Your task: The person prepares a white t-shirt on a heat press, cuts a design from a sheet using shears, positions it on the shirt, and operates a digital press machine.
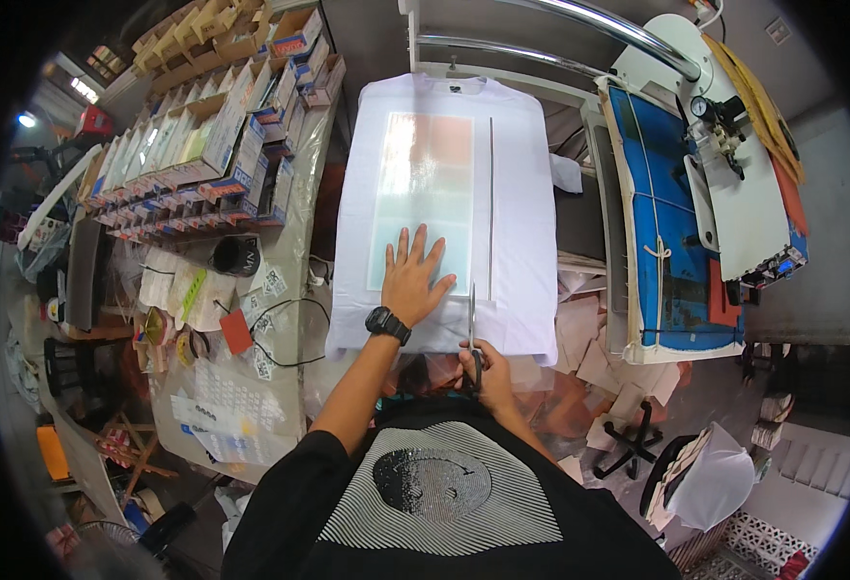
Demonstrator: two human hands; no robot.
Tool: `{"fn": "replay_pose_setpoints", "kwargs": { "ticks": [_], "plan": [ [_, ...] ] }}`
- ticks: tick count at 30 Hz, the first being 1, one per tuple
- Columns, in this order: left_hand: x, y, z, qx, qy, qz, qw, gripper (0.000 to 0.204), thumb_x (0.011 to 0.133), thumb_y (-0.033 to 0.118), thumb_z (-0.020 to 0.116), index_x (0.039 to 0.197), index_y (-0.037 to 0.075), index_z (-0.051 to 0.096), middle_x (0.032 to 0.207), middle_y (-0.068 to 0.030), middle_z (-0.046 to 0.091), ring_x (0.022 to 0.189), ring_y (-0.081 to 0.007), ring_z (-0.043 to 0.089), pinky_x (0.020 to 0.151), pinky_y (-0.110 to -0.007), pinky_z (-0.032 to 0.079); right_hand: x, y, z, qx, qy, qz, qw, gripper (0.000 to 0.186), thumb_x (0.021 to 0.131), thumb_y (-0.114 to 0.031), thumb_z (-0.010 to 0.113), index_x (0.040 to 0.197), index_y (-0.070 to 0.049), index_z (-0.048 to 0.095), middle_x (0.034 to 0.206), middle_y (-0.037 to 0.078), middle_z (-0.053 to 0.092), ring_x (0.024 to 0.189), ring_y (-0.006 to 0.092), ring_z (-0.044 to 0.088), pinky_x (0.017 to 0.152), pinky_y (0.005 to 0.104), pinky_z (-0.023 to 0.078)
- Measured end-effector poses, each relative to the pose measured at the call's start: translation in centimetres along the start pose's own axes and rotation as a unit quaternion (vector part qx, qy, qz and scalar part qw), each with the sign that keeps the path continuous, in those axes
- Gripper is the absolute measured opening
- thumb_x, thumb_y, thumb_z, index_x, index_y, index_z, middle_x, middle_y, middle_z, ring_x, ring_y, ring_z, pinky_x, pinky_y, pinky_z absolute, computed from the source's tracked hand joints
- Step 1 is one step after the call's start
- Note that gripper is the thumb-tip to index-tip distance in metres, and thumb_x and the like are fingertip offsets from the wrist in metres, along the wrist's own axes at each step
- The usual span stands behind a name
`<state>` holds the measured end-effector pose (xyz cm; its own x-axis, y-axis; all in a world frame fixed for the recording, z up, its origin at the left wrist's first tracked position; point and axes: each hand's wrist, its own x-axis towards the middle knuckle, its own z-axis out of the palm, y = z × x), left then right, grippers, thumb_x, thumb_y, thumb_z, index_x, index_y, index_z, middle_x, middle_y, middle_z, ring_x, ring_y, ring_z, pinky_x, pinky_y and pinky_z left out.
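Note:
A white T-shirt (531, 222) lies flat and spread out in front of me, its collar at the far end. On it rests a glossy rectangular transfer sheet (423, 188) that fades from reddish to pale blue-green. My left hand (412, 280), a black watch on its wrist, presses flat with fingers spread on the sheet's near part. My right hand (488, 372) grips the black handles of scissors (472, 314) at the shirt's near edge. Their blades point away from me, beside the sheet's near right corner. A thin dark strip (490, 193) runs lengthwise right of the sheet.
Left stands a plastic-covered table (294, 242) with stacked cardboard boxes (193, 145), a black cap (235, 255) and a red tag (235, 332) on a black cord. Right are a blue-covered panel (657, 213) and a machine with a gauge (700, 106). Paper scraps (589, 358) litter the floor.

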<state>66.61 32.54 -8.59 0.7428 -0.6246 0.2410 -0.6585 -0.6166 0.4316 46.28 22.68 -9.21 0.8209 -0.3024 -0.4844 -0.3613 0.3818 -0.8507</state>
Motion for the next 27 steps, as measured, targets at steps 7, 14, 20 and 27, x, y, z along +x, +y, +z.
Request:
{"fn": "replay_pose_setpoints", "kwargs": {
  "ticks": [7,14,20,27],
  "plan": [
    [-0.2,-0.4,1.7,0.016,-0.026,-0.013,0.999,0.060,0.096,0.044,0.049,0.148,0.017,0.040,0.160,-0.0161,0.020,0.146,-0.0431,0.015,0.117,-0.058,0.011,-0.4,0.9,0.6,-0.040,0.033,-0.048,0.998,0.044,0.089,-0.029,0.073,0.114,0.003,0.057,0.070,0.003,0.061,0.055,0.0065,0.057,0.049,0.0216,0.048],
    [-0.3,-0.5,1.5,0.013,-0.019,-0.010,1.000,0.060,0.095,0.046,0.048,0.147,0.017,0.042,0.159,-0.0167,0.022,0.146,-0.0427,0.017,0.117,-0.058,0.011,0.0,2.2,0.6,-0.065,0.057,-0.077,0.993,0.042,0.088,-0.028,0.075,0.111,0.003,0.059,0.068,-0.001,0.058,0.055,0.0030,0.052,0.048,0.0200,0.042],
    [-0.3,-0.6,1.6,0.020,-0.021,-0.006,1.000,0.062,0.095,0.048,0.048,0.148,0.017,0.040,0.160,-0.0165,0.020,0.146,-0.0425,0.016,0.117,-0.058,0.011,0.2,2.6,0.5,-0.090,0.065,-0.089,0.990,0.039,0.088,-0.026,0.075,0.110,0.004,0.059,0.066,-0.004,0.054,0.054,0.0012,0.046,0.046,0.0197,0.039],
    [-0.2,-0.5,1.4,0.036,-0.039,-0.009,0.999,0.073,0.090,0.056,0.051,0.150,0.016,0.037,0.160,-0.0169,0.018,0.147,-0.0420,0.013,0.117,-0.058,0.009,-0.4,1.6,1.2,-0.078,0.072,-0.070,0.992,0.039,0.089,-0.024,0.074,0.111,0.003,0.058,0.064,-0.003,0.054,0.054,0.0021,0.048,0.045,0.0201,0.040]
  ]
}}
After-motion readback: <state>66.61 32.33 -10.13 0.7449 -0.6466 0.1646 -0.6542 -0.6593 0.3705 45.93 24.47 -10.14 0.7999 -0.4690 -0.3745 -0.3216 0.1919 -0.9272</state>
